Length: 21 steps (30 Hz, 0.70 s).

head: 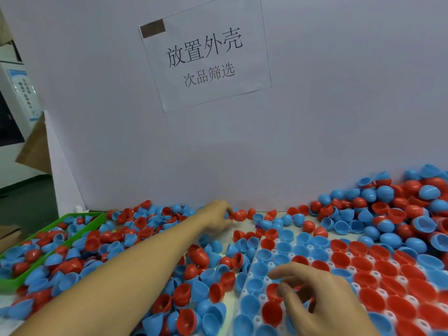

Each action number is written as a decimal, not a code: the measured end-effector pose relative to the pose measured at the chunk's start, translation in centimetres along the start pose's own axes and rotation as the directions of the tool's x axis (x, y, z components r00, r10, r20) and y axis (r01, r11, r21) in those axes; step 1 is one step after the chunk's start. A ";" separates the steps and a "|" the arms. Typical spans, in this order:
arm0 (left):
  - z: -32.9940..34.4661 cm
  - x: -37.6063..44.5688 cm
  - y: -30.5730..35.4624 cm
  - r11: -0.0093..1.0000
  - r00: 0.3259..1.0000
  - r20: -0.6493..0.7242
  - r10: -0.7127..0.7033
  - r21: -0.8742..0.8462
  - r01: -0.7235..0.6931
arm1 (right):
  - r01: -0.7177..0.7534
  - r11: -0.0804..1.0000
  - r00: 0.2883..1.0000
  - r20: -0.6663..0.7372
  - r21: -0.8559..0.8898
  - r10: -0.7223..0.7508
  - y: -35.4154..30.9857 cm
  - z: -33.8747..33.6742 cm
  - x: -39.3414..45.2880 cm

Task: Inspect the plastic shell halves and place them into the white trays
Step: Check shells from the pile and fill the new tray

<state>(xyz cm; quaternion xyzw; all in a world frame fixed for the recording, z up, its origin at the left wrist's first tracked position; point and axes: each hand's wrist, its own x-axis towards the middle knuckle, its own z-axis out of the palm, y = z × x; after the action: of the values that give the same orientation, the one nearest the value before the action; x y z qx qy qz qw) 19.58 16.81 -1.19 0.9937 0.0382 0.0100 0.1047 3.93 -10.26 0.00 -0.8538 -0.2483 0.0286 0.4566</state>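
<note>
Left hand (218, 215): stretched to the far heap by the wall, fingers curled at a red shell (238, 215); a firm grasp cannot be told.
Right hand (315, 294): hovering over the white tray (263, 298), fingers loosely bent, nothing visibly held.
Shells: loose piles (135, 241) all round, many seated in tray pockets, more in the green bin (14, 282).
Risk: seated halves could be knocked out by the low right hand; neighbours scattered by the long reach.
</note>
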 end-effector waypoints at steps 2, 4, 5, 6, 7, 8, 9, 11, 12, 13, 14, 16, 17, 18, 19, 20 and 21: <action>-0.8 -0.3 -0.4 0.976 0.993 -0.092 -0.068 -0.215 0.047 | 0.006 1.000 1.000 -0.010 0.002 -0.006 0.0 0.0 0.0; -1.9 -1.0 -1.1 0.904 0.985 -0.073 -0.153 -0.412 0.110 | 0.007 1.000 1.000 -0.020 0.007 -0.007 0.0 0.0 -0.1; -2.5 -1.6 -1.6 0.880 0.983 -0.027 -0.182 -0.451 0.151 | 0.007 1.000 1.000 -0.022 0.009 -0.007 0.0 0.0 -0.1; -3.0 -2.3 -2.1 0.877 0.980 0.017 -0.198 -0.444 0.185 | 0.005 1.000 1.000 -0.022 0.009 -0.005 0.0 0.0 -0.1; -3.5 -3.0 -2.5 0.888 0.977 0.051 -0.209 -0.409 0.212 | 0.006 1.000 1.000 -0.022 0.010 -0.005 -0.1 0.0 -0.1; -3.9 -3.6 -2.9 0.899 0.974 0.076 -0.215 -0.373 0.228 | 0.008 1.000 1.000 -0.022 0.009 -0.007 -0.1 0.0 -0.2; -4.1 -4.2 -3.2 0.909 0.971 0.095 -0.219 -0.341 0.239 | 0.011 1.000 1.000 -0.020 0.003 -0.011 -0.2 0.1 -0.2; -4.2 -5.1 -3.2 0.926 0.961 0.146 -0.234 -0.267 0.266 | 0.017 1.000 1.000 -0.021 -0.011 -0.018 -0.3 0.0 -0.2; -4.0 -5.4 -3.0 0.938 0.955 0.169 -0.245 -0.207 0.277 | 0.019 1.000 1.000 -0.023 -0.014 -0.019 -0.4 0.0 -0.3; -3.6 -5.6 -2.7 0.951 0.950 0.188 -0.251 -0.133 0.278 | 0.020 1.000 0.999 -0.027 -0.017 -0.020 -0.5 0.1 -0.3; -3.0 -5.8 -2.2 0.965 0.950 0.193 -0.244 -0.051 0.258 | 0.018 1.000 0.999 -0.030 -0.020 -0.019 -0.5 0.1 -0.3; -1.9 -5.9 -1.4 0.974 0.959 0.188 -0.210 0.120 0.190 | 0.012 0.999 1.000 -0.022 -0.029 -0.013 -0.7 0.2 -0.3; -1.5 -5.6 -1.1 0.973 0.966 0.185 -0.181 0.177 0.149 | 0.011 0.999 1.000 -0.017 -0.034 -0.012 -0.8 0.2 -0.3; -1.3 -5.4 -0.9 0.972 0.972 0.185 -0.146 0.208 0.106 | 0.011 0.999 1.000 -0.016 -0.036 -0.012 -0.8 0.2 -0.2; -1.3 -5.1 -0.8 0.974 0.974 0.195 -0.119 0.214 0.076 | 0.011 0.999 1.000 -0.018 -0.033 -0.012 -0.8 0.2 -0.3; -1.4 -4.8 -0.9 0.977 0.975 0.200 -0.096 0.205 0.054 | 0.009 0.999 1.000 -0.016 -0.034 -0.010 -0.9 0.2 -0.3; -1.5 -4.5 -1.0 0.982 0.977 0.198 -0.078 0.182 0.042 | 0.005 0.999 1.000 -0.015 -0.037 -0.006 -0.9 0.1 -0.4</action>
<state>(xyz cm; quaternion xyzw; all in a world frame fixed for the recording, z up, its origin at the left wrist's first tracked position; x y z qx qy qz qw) 14.95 17.76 0.05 0.9932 0.0580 -0.0986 0.0196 3.22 -9.93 0.54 -0.8617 -0.2477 0.0163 0.4426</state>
